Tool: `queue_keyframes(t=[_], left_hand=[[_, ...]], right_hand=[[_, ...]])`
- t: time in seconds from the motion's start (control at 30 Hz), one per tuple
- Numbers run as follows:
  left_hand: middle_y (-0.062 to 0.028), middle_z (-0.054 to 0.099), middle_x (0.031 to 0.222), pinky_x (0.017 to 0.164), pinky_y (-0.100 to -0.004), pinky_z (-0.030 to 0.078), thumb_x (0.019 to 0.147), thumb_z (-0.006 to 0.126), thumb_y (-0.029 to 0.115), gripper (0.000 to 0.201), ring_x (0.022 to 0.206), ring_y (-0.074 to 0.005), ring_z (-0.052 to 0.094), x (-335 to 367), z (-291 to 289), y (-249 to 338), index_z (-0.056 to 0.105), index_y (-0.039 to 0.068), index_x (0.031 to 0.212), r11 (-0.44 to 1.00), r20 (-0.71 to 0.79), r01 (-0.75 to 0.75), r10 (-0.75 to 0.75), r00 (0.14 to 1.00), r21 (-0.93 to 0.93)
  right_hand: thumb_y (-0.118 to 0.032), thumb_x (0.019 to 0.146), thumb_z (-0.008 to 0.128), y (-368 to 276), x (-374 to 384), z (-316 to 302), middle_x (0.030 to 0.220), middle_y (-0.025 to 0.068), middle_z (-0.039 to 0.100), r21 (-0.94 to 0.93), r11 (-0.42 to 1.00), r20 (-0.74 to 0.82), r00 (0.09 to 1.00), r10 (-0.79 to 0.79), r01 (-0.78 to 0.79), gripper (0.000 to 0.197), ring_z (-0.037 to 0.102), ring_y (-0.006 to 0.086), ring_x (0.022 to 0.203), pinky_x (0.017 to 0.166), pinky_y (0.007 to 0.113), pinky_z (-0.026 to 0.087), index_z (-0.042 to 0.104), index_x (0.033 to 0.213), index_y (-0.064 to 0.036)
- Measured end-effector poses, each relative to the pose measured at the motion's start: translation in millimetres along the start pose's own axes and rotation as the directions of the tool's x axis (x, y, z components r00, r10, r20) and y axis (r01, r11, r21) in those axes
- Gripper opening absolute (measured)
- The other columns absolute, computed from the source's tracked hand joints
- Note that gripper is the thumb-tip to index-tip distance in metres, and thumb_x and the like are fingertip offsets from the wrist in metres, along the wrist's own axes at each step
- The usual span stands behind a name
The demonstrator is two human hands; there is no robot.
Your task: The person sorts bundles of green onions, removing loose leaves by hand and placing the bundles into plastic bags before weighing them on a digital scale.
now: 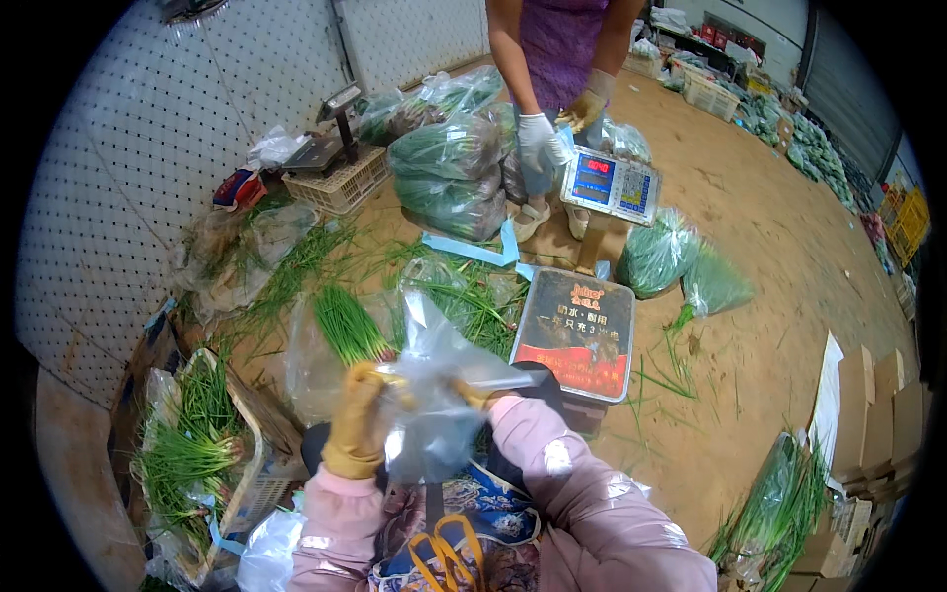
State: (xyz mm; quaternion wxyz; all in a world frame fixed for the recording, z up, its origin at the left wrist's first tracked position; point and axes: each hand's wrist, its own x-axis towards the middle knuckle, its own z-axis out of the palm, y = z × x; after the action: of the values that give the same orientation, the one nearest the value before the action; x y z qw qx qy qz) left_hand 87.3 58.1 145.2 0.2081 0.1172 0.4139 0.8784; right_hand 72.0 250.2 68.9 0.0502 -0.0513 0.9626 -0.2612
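A clear plastic bag is stretched between my two hands above my lap. My left hand, in a tan work glove, closes on its left edge. Gloved as well, my right hand grips the other side, its fingers partly behind the film. Just beyond lies a bunch of green onions on clear plastic, with more loose stalks to its right. A bench scale with a dark, red-fronted platform and a lit display stands to the right of my hands.
A co-worker's white-gloved hand is behind the scale. Bagged green onions are piled at the back, others right of the scale. On my left sits a crate of green onions; a second scale rests on a crate.
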Motion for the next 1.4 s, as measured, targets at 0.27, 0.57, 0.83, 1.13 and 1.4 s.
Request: queue_keyframes(t=[0.27,0.57,0.83,1.13,1.4], left_hand=[[-0.0046,0.056,0.082,0.071,-0.0280,0.043,0.069,0.066,0.010,0.027,0.079,-0.0146,0.052,19,-45,9,0.054,0.003,0.094,-0.122,0.218,-0.198,0.186,0.958,0.973],[-0.0169,0.047,0.117,0.085,-0.0312,0.041,0.071,0.067,0.017,0.060,0.107,-0.0225,0.047,68,-142,54,0.039,0.001,0.122,0.160,-0.079,-0.005,0.517,0.852,0.987],[-0.0212,0.050,0.112,0.085,-0.0394,0.040,0.068,0.061,0.011,0.049,0.104,-0.0362,0.047,187,-7,-29,0.047,0.012,0.116,-0.335,0.194,-0.080,0.324,0.926,0.939],[-0.0173,0.058,0.092,0.074,-0.0408,0.044,0.069,0.047,0.001,0.034,0.085,-0.0361,0.054,253,-15,-74,0.055,0.011,0.101,-0.082,0.289,-0.290,0.517,0.805,0.953],[-0.0219,0.048,0.116,0.090,-0.0372,0.037,0.072,0.062,0.021,0.069,0.105,-0.0345,0.048,255,-61,-135,0.029,0.003,0.129,-0.003,0.270,-0.271,-0.008,0.963,0.963]], right_hand=[[-0.018,0.083,0.044,67,25,-9,0.097,0.0106,0.060,0.596,0.745,-0.486,0.873,0.036,0.301,0.029,0.056,0.0173,0.088,0.077,0.028,0.044,0.056,0.102,-0.0004],[-0.013,0.077,0.050,180,2,-108,0.087,0.0148,0.061,0.604,0.796,-0.665,0.573,0.480,0.034,0.025,0.059,0.0259,0.072,0.065,0.032,0.048,0.054,0.099,-0.0021],[-0.003,0.070,0.051,56,-2,-130,0.098,0.0164,0.057,-0.203,0.979,-0.665,0.736,-0.131,-0.010,0.035,0.055,0.0323,0.090,0.075,0.038,0.045,0.052,0.105,-0.0053],[0.004,0.068,0.051,218,-134,-120,0.102,0.0195,0.056,0.048,0.857,-0.720,0.577,0.385,-0.513,0.046,0.054,0.0331,0.095,0.080,0.036,0.044,0.050,0.113,-0.0054],[-0.013,0.068,0.065,224,-145,-35,0.110,0.0229,0.051,0.163,0.778,-0.463,0.649,0.604,-0.607,0.063,0.050,0.0368,0.099,0.082,0.040,0.042,0.039,0.125,-0.0084]])
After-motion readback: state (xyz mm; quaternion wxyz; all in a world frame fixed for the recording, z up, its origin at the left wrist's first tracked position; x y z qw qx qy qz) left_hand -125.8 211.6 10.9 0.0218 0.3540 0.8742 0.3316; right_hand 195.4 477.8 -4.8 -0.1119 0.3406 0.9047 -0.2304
